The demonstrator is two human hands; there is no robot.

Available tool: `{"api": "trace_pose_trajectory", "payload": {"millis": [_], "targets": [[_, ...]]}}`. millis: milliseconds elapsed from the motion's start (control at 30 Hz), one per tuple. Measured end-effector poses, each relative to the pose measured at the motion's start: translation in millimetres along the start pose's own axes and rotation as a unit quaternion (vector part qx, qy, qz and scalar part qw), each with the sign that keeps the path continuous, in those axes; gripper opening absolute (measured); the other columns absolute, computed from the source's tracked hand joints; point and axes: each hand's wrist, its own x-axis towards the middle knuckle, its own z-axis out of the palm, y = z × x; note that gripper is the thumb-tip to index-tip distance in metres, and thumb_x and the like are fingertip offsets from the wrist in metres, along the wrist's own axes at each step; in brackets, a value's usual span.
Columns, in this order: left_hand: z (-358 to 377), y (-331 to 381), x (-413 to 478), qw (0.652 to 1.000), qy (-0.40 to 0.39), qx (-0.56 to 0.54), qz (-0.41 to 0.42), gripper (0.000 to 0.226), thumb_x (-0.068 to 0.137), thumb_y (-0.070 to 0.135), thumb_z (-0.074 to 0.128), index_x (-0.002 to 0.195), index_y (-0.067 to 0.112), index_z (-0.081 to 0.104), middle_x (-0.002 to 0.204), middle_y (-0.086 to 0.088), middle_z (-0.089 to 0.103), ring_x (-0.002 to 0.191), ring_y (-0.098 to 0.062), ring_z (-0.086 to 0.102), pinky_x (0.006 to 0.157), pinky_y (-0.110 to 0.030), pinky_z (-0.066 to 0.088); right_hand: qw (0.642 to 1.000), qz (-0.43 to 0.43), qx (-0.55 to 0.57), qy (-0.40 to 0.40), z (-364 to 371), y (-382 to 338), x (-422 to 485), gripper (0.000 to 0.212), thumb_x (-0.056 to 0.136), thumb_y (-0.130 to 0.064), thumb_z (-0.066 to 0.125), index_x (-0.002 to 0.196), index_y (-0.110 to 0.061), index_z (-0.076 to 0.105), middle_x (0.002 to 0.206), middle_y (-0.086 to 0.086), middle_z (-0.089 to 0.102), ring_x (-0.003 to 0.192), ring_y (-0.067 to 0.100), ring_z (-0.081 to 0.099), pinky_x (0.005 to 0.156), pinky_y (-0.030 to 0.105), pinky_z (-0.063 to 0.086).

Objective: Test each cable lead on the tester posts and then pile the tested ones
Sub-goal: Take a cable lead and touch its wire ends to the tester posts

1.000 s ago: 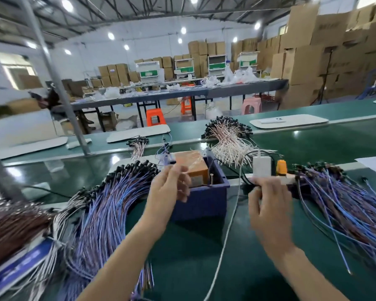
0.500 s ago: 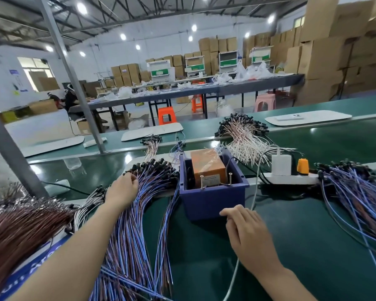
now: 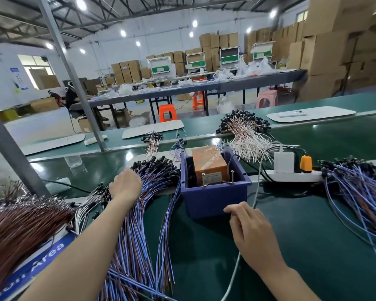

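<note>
While the left hand [image 3: 124, 186] rests knuckles-up on the blue leads [image 3: 143, 213], grip unclear, it should pinch one plug; the right hand [image 3: 253, 232] lies loosely curled, empty, below the posts [image 3: 218, 178].

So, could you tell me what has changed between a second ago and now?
The left hand left the tester posts and moved left onto the blue cable pile. The right hand dropped from the power strip to the green mat in front of the blue bin. Bin, strip and piles stayed put.
</note>
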Motion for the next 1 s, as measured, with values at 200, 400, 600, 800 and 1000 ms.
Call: {"api": "trace_pose_trajectory", "payload": {"millis": [200, 400, 600, 800, 1000], "targets": [[-51.8, 26.3, -15.8, 0.959, 0.098, -0.266, -0.004, 0.017, 0.108, 0.021, 0.032, 0.116, 0.009, 0.042, 0.099, -0.014, 0.069, 0.085, -0.032, 0.066, 0.083, -0.053, 0.054, 1.000, 0.006, -0.010, 0.015, -1.3, 0.6, -0.6, 0.015, 0.094, -0.010, 0.055, 0.101, -0.018, 0.065, 0.086, -0.010, 0.062, 0.080, 0.003, 0.046, 0.079, 0.014, 0.036], [-140.7, 91.2, -82.5, 0.830, 0.172, -0.417, 0.329, 0.006, 0.107, 0.024, 0.047, 0.110, 0.020, 0.050, 0.078, 0.005, 0.063, 0.062, -0.005, 0.062, 0.059, -0.020, 0.053, 0.986, 0.076, 0.142, 0.034, -20.4, -35.8, 7.9, 0.023, 0.103, -0.034, 0.040, 0.113, -0.038, 0.060, 0.091, -0.022, 0.061, 0.087, 0.002, 0.055, 0.075, 0.022, 0.044], [-112.9, 120.5, -171.5, 0.805, 0.056, -0.239, 0.540, 0.015, 0.102, 0.024, 0.053, 0.111, 0.021, 0.064, 0.093, 0.008, 0.071, 0.084, -0.008, 0.062, 0.077, -0.022, 0.049, 0.855, 0.187, 0.475, 0.090, -62.8, -79.7, 59.3, 0.035, 0.098, -0.064, 0.043, 0.130, -0.055, 0.056, 0.122, -0.013, 0.069, 0.106, 0.008, 0.067, 0.086, 0.020, 0.053], [-57.4, 105.7, -193.6, 0.823, 0.098, -0.200, 0.522, 0.015, 0.099, 0.026, 0.060, 0.108, 0.022, 0.071, 0.102, 0.013, 0.072, 0.091, -0.017, 0.062, 0.085, -0.038, 0.049, 0.798, 0.281, 0.531, 0.052, -76.7, -63.8, 34.3, 0.033, 0.095, -0.043, 0.049, 0.107, -0.026, 0.075, 0.104, 0.003, 0.077, 0.093, 0.021, 0.072, 0.073, 0.025, 0.058], [-45.9, 67.1, -184.7, 0.872, 0.024, -0.243, 0.424, 0.015, 0.095, 0.035, 0.058, 0.104, 0.030, 0.070, 0.093, 0.032, 0.062, 0.093, 0.015, 0.050, 0.087, -0.012, 0.035, 0.733, 0.358, 0.566, 0.119, -91.9, -33.6, 28.2, 0.033, 0.091, -0.038, 0.053, 0.085, -0.020, 0.080, 0.096, 0.008, 0.077, 0.085, 0.017, 0.074, 0.067, 0.021, 0.058]]}}
